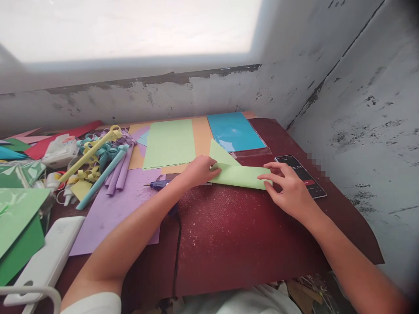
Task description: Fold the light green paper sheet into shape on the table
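A strip of light green paper (pixel 238 175), partly folded or rolled over, lies across the dark red tabletop in front of me. At its left end my left hand (pixel 199 170) pinches the paper between thumb and fingers. My right hand (pixel 288 185) is at the other end, its fingertips curled around the edge and slightly apart. Behind the strip, a pointed flap of the same green paper (pixel 222 152) sticks out. Partly hidden by my left forearm is a blue tool with a pointed metal tip (pixel 159 184), its black cord running toward the front edge.
Light green sheets (pixel 172 144) and a blue sheet pack (pixel 235 131) lie at the back. A phone (pixel 299 174) showing a timer is on the right. To the left are purple card (pixel 114 218), rolled paper tubes (pixel 104 176), curled strips and a white power strip or case (pixel 49 257).
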`<state>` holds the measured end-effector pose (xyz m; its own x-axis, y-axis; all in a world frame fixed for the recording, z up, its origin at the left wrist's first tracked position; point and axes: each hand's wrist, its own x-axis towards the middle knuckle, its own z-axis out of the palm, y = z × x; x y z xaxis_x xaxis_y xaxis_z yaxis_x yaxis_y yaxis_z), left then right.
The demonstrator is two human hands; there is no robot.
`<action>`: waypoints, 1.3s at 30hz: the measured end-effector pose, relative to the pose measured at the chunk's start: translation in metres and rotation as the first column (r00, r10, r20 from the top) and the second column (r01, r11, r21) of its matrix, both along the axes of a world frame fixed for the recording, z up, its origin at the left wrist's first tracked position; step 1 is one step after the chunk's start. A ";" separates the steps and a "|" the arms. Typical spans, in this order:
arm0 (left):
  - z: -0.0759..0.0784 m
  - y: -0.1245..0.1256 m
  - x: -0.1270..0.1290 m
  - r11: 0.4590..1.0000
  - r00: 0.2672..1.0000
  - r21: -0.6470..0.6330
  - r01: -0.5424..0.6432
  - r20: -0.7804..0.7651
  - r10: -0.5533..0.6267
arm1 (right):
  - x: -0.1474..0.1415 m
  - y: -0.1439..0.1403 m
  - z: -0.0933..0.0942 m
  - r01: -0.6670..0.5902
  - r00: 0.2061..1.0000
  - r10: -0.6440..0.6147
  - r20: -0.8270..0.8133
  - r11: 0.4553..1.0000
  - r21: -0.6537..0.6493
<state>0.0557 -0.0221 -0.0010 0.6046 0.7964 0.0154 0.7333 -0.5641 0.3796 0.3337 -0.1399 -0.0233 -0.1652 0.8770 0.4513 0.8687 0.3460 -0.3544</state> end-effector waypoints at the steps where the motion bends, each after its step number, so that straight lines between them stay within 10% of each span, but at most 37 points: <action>1: -0.001 -0.001 0.001 1.000 1.000 0.017 0.000 -0.017 0.000 | -0.002 0.001 0.000 -0.042 0.998 0.040 0.046 0.998 0.051; 16: 0.001 -0.012 0.008 0.991 0.994 0.132 -0.029 -0.105 0.043 | -0.009 0.010 -0.024 -0.247 0.969 0.245 -0.033 0.965 -0.089; 20: 0.009 -0.025 0.013 0.933 0.979 0.333 0.137 -0.190 -0.075 | -0.009 0.009 -0.025 -0.236 0.971 0.232 -0.052 0.967 -0.092; 30: 0.006 -0.040 0.018 0.848 0.876 0.337 0.409 -0.405 -0.262 | -0.010 0.008 -0.008 -0.130 0.977 0.124 -0.173 0.991 -0.022; 34: 0.015 -0.032 0.011 0.848 0.900 0.341 0.407 -0.308 -0.308 | 0.003 0.012 0.011 0.083 0.916 -0.111 -0.386 0.993 -0.089; 39: 0.038 -0.017 -0.004 0.895 0.907 0.326 0.304 0.189 -0.377 | 0.008 0.013 0.020 0.079 0.825 -0.205 -0.526 0.965 -0.251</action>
